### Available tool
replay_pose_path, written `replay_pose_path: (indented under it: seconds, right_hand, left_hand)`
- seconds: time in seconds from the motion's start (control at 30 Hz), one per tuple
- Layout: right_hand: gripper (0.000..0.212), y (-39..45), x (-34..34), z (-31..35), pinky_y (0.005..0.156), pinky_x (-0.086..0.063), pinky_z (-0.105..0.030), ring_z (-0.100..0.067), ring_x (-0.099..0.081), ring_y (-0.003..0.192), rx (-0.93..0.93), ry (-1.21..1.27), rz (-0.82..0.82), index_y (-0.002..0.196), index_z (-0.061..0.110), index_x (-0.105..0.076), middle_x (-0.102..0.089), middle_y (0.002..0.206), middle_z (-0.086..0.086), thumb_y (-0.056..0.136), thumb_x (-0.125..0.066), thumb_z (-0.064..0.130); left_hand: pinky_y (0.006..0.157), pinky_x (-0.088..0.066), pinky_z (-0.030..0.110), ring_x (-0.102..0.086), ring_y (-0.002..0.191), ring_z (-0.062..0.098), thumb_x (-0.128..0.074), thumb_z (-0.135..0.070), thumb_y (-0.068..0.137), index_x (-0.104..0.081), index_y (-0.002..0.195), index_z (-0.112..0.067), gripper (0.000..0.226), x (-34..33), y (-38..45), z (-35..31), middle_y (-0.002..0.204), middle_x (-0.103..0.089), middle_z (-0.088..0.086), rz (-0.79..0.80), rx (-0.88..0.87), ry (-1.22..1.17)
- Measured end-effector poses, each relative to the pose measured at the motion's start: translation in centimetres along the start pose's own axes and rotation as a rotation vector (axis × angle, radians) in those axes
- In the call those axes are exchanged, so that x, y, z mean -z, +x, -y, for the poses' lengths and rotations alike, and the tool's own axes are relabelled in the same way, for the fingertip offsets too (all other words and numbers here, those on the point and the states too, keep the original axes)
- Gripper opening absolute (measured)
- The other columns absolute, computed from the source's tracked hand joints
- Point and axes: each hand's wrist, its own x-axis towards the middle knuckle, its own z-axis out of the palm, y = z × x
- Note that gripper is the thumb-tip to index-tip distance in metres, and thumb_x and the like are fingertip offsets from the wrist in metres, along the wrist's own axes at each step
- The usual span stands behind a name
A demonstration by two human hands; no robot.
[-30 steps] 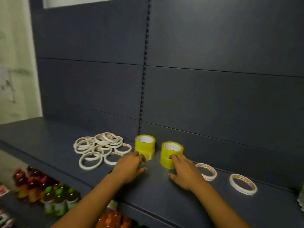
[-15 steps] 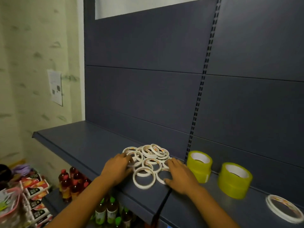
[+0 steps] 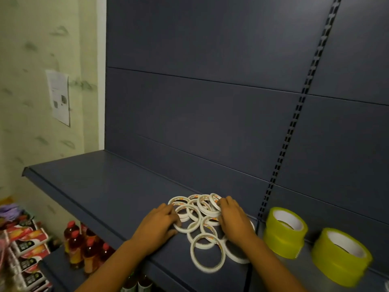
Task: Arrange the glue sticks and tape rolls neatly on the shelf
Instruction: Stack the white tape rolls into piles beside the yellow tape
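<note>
Several thin white tape rolls (image 3: 207, 252) lie in a loose heap on the dark blue shelf (image 3: 101, 182). My left hand (image 3: 156, 227) rests palm down on the heap's left side, fingers touching the rolls. On the right side my right hand (image 3: 234, 221) covers part of the heap, its fingertips against the tilted rolls at the back. Neither hand lifts a roll. Right of the heap stand two stacks of wide yellow-green tape (image 3: 284, 230) (image 3: 340, 256). No glue sticks show.
The shelf's back panel (image 3: 210, 123) rises behind the heap, with a slotted upright (image 3: 294, 123) at the right. Below the shelf at the left are red-capped bottles (image 3: 84, 247) and boxed goods (image 3: 27, 245). A pale wall with a paper notice (image 3: 59, 95) is at the left.
Both hands left the two yellow tape stacks and moved left to the heap of white rolls. They now press closer in on the heap from both sides. My view swung left.
</note>
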Motion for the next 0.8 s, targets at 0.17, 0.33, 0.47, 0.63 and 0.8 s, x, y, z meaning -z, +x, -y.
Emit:
replay_pose_path:
  seconds: [0.17, 0.33, 0.47, 0.63, 0.8]
  right_hand:
    - [0.031, 0.9, -0.1, -0.3, 0.089, -0.04, -0.029, -0.021, -0.048, 0.114, -0.03, -0.079, -0.007, 0.125, 0.015, -0.05, -0.053, 0.125, -0.004, 0.095, -0.049, 0.008]
    - [0.016, 0.5, 0.5, -0.2, 0.072, -0.027, -0.024, -0.017, -0.046, 0.092, -0.035, -0.047, -0.028, 0.107, 0.018, -0.049, -0.057, 0.114, -0.004, 0.095, -0.046, 0.007]
    - [0.023, -0.6, 1.7, -0.6, 0.074, -0.033, -0.023, -0.018, -0.052, 0.103, 0.0, 0.001, -0.092, 0.115, 0.017, -0.051, -0.056, 0.115, -0.001, 0.093, -0.054, 0.01]
    - [0.028, -2.4, 3.9, -2.7, 0.081, -0.045, -0.031, -0.019, -0.052, 0.107, 0.027, 0.031, -0.158, 0.113, 0.02, -0.052, -0.055, 0.115, 0.0, 0.089, -0.056, 0.007]
    - [0.019, -5.7, 7.0, -8.2, 0.08, -0.042, -0.031, -0.021, -0.052, 0.104, 0.012, 0.053, -0.238, 0.109, 0.016, -0.054, -0.054, 0.112, -0.002, 0.092, -0.054, 0.005]
  left_hand:
    - [0.084, -0.04, 0.02, -0.045, 0.103, 0.005, -0.063, -0.039, 0.087, -0.062, 0.103, -0.033, 0.016, -0.3, 0.2, 0.2, 0.118, -0.05, -0.017, -0.043, -0.029, -0.067]
    - [0.079, -0.044, 0.02, -0.045, 0.092, -0.002, -0.06, -0.038, 0.088, -0.058, 0.094, -0.038, 0.007, 0.6, 0.0, 0.6, 0.097, -0.056, -0.019, -0.1, 0.006, -0.154]
    - [0.073, -0.043, 0.019, -0.045, 0.09, -0.001, -0.064, -0.033, 0.088, -0.06, 0.094, -0.035, 0.007, 1.7, 0.3, -0.6, 0.092, -0.055, -0.021, -0.203, 0.038, -0.179]
    - [0.066, -0.041, 0.015, -0.047, 0.088, 0.0, -0.049, -0.042, 0.09, -0.06, 0.096, -0.034, 0.015, 3.0, 1.7, -4.3, 0.091, -0.052, -0.022, -0.288, 0.019, -0.188]
    - [0.068, -0.038, 0.013, -0.047, 0.088, 0.001, -0.057, -0.031, 0.091, -0.061, 0.098, -0.032, 0.008, 3.3, 4.6, -10.7, 0.093, -0.05, -0.021, -0.362, -0.039, -0.237]
